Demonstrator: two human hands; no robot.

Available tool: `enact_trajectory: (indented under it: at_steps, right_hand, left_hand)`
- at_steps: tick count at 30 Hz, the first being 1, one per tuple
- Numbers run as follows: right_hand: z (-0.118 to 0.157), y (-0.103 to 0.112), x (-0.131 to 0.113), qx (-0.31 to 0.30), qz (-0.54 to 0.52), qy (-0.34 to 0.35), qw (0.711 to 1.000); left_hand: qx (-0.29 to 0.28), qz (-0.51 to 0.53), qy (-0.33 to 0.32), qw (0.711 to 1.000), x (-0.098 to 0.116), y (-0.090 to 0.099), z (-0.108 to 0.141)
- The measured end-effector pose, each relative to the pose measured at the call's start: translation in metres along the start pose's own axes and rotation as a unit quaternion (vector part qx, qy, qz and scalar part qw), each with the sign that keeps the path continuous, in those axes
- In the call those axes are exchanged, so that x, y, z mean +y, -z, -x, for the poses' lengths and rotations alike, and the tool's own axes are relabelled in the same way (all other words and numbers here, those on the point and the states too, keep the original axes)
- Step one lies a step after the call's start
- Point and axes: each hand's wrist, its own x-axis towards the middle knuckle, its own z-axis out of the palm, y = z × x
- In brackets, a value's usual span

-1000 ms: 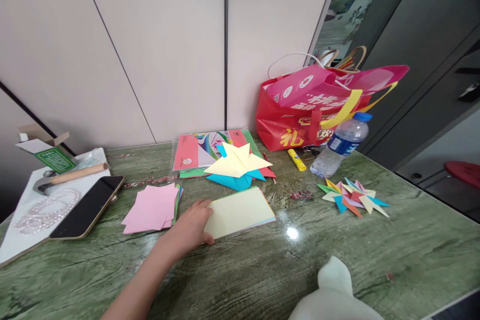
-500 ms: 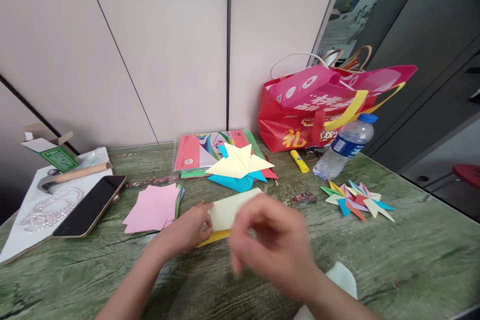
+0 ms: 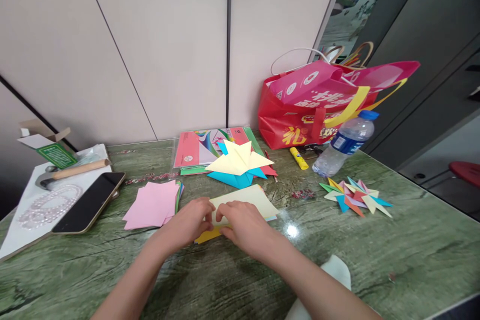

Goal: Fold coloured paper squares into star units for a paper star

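A cream sheet [image 3: 255, 199] lies over a stack of coloured paper, with a yellow sheet [image 3: 208, 235] showing at its near left edge. My left hand [image 3: 195, 219] has its curled fingers at the left part of the cream sheet. Close beside it, my right hand [image 3: 242, 224] rests bent fingers on the same sheet, thumb near its front edge. Both hands' fingertips press on the paper. Just behind are folded cream and blue paper pieces [image 3: 240, 160]. Pink square sheets [image 3: 153, 204] lie left of my left hand.
A phone [image 3: 90, 202], hammer [image 3: 78, 170] and beads [image 3: 50, 205] are at left. Behind stand a red bag [image 3: 288, 120] and a bottle [image 3: 347, 140], near a glue stick [image 3: 299, 158]. Folded paper stars [image 3: 356, 197] lie at right, a white object [image 3: 337, 270] in front.
My right hand has come down and left onto the cream sheet, beside my left hand. More of the sheet's right side shows. My left hand has barely moved.
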Motion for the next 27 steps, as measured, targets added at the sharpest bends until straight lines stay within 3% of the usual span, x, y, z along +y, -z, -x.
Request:
enact_trajectory:
  at_steps: [3,5,9,11,13,16,19,23,25,27]
  right_hand:
    - [-0.004,-0.003,0.001,-0.011,0.005,-0.008,1.000]
    - [-0.006,-0.005,0.003,0.012,-0.001,-0.015,1.000]
    - [-0.009,-0.005,0.010,0.116,-0.028,-0.022,0.993]
    - [-0.009,-0.003,0.014,0.188,-0.037,-0.029,0.981]
    - [-0.008,0.000,0.017,0.268,-0.045,-0.033,0.962]
    - [-0.007,0.003,0.019,0.386,-0.052,-0.007,0.921]
    - [-0.003,0.005,0.014,0.454,-0.044,0.051,0.889]
    - [0.001,0.005,0.006,0.443,-0.052,0.127,0.886]
    - [0.002,0.005,0.003,0.424,-0.063,0.140,0.893]
    - [0.002,0.003,0.002,0.402,-0.074,0.147,0.901]
  left_hand:
    - [-0.015,0.010,-0.025,1.000,-0.004,0.000,-0.002]
    - [0.015,0.025,-0.029,0.999,-0.005,0.001,-0.003]
    - [0.198,0.063,-0.012,0.978,-0.005,0.005,-0.008]
    - [0.285,0.095,0.029,0.953,-0.005,0.007,-0.009]
    - [0.327,0.150,0.091,0.929,-0.005,0.010,-0.010]
    - [0.296,0.289,0.178,0.893,-0.003,0.012,-0.009]
    - [0.189,0.465,0.206,0.840,0.006,0.013,-0.005]
    - [0.081,0.626,0.069,0.772,0.018,0.012,-0.001]
    - [0.064,0.645,0.018,0.762,0.021,0.011,-0.001]
    - [0.074,0.639,0.006,0.766,0.022,0.011,-0.001]
